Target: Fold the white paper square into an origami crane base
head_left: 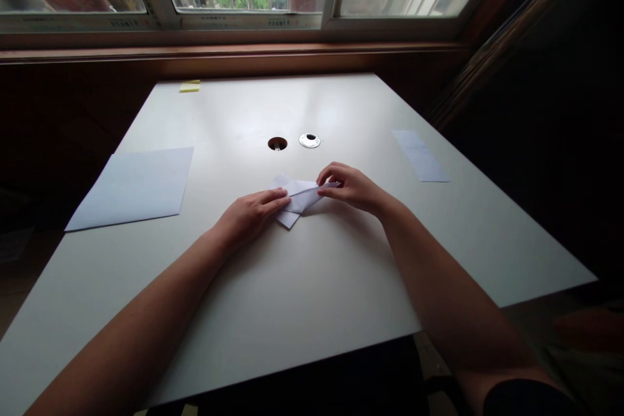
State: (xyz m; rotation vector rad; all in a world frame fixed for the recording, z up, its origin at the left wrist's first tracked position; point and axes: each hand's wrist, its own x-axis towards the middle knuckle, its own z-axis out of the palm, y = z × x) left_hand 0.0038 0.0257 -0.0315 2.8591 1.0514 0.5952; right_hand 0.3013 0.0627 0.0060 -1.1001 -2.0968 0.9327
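A small white folded paper (298, 198) lies near the middle of the white table (292, 299). My left hand (251, 214) rests flat on the paper's left part, fingers stretched out and pressing it down. My right hand (351, 187) is at the paper's right end, with curled fingers pinching a raised flap. Part of the paper is hidden under both hands.
A flat white sheet (134, 187) lies at the left. A narrow paper strip (420, 155) lies at the right. A yellow sticky pad (190, 86) sits at the far left corner. A cable hole (277, 143) and its round cap (309, 140) are beyond the hands. A window runs behind.
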